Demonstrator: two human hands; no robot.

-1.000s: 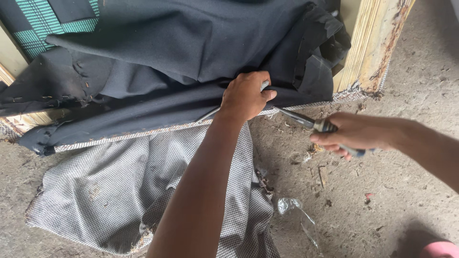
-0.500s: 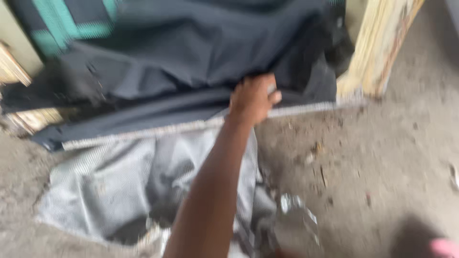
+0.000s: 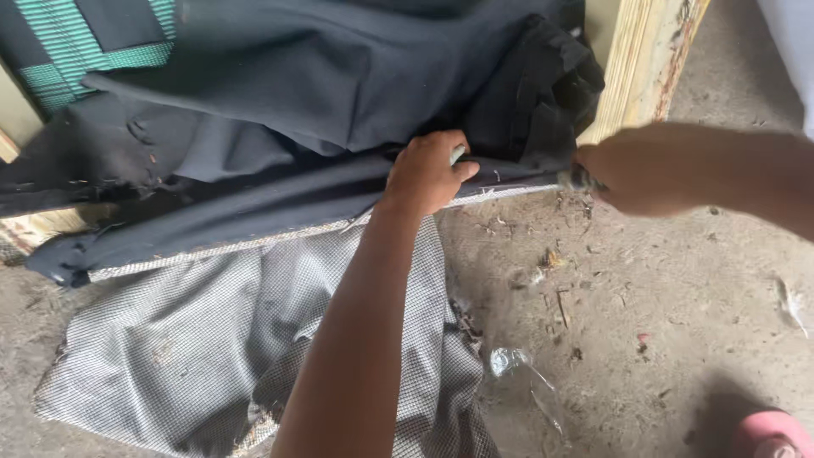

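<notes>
At cloth edge: left hand (image 3: 426,174) grip pinching dark cloth (image 3: 322,93); right hand (image 3: 632,178) fisted around tool handle (image 3: 575,178).

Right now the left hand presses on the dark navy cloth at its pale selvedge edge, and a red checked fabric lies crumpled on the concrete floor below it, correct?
Not quite. The head view shows the checked fabric is grey and white, not red. The rest holds: the left hand presses on the dark navy cloth at its pale edge, above the concrete floor.
</notes>
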